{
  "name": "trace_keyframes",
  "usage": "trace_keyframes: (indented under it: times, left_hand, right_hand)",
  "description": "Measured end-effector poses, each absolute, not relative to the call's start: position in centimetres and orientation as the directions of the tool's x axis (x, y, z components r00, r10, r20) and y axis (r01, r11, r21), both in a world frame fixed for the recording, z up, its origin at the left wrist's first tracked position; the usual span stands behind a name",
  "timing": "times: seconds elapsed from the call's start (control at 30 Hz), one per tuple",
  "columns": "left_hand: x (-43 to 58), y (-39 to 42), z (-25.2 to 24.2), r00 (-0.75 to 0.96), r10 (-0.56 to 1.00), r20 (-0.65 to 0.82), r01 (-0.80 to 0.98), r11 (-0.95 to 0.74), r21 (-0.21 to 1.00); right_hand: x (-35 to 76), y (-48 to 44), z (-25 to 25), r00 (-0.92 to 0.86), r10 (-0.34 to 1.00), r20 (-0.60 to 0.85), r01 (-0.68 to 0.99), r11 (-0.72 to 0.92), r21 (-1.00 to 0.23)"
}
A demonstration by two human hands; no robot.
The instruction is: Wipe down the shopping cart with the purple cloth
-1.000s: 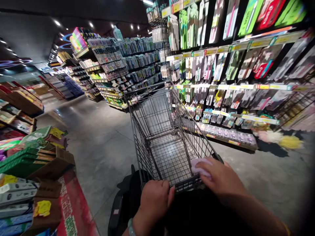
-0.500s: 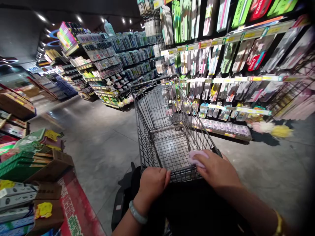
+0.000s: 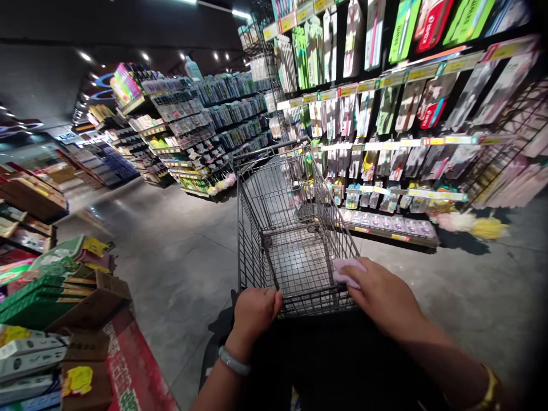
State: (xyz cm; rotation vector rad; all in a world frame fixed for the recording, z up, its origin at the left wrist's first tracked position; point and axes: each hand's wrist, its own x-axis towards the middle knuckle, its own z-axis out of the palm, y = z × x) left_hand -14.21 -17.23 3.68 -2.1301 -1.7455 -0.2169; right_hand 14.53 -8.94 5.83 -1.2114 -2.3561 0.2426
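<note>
A wire shopping cart (image 3: 299, 251) stands in front of me, with nothing visible in its basket. My left hand (image 3: 256, 311), a bracelet at its wrist, is closed round the cart's near rim at the left corner. At the right corner my right hand (image 3: 381, 294) presses a pale purple cloth (image 3: 347, 272) against the near rim, its fingers wrapped round the cloth. Part of the cloth hangs out past the thumb and index finger.
Tall racks (image 3: 402, 142) of hanging packaged goods rise close on the right. More shelves (image 3: 184, 125) stand farther back at the left. Boxes and a green crate (image 3: 34, 297) edge the near left. Grey floor (image 3: 171, 240) lies between.
My left hand has shifted slightly left along the rim. My right hand has moved slightly right with the cloth. The view has tilted a little, lowering the cart and distant shelves in the picture.
</note>
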Motion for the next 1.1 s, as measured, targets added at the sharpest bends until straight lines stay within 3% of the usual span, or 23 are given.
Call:
trace_keyframes:
  times: [0.17,0.4,0.57,0.67,0.77,1.0,1.1]
  left_hand:
    - [-16.0,-17.0,3.5,0.151,0.921,0.36,0.975,-0.079,-0.208]
    - [-19.4,-16.7,4.5,-0.007,0.958,0.288,0.984,0.057,-0.168]
    - [-13.8,-16.4,5.2,-0.067,0.847,0.528,0.997,0.035,0.07]
    - [-9.2,-15.9,4.4,-0.052,0.837,0.544,0.969,-0.09,0.232]
    - [-7.6,-15.2,2.8,-0.143,0.84,0.523,0.943,-0.044,0.329]
    - [-10.8,-14.6,1.9,-0.12,0.884,0.452,0.943,-0.041,0.33]
    - [-11.9,-14.9,2.2,-0.134,0.876,0.463,0.962,0.004,0.272]
  right_hand:
    - [12.3,-10.0,4.7,-0.53,0.739,0.415,0.673,0.665,-0.324]
    - [11.4,-8.5,5.9,-0.567,0.763,0.31,0.649,0.646,-0.402]
    - [8.3,-9.3,5.5,-0.617,0.701,0.358,0.577,0.712,-0.4]
    - [7.2,-8.9,5.3,-0.677,0.654,0.338,0.491,0.743,-0.455]
    - [7.6,-7.1,5.6,-0.699,0.636,0.326,0.445,0.744,-0.498]
    - [5.1,-2.2,7.1,-0.679,0.66,0.322,0.556,0.749,-0.36]
    - [2.6,-2.0,7.1,-0.696,0.665,0.271,0.578,0.742,-0.339]
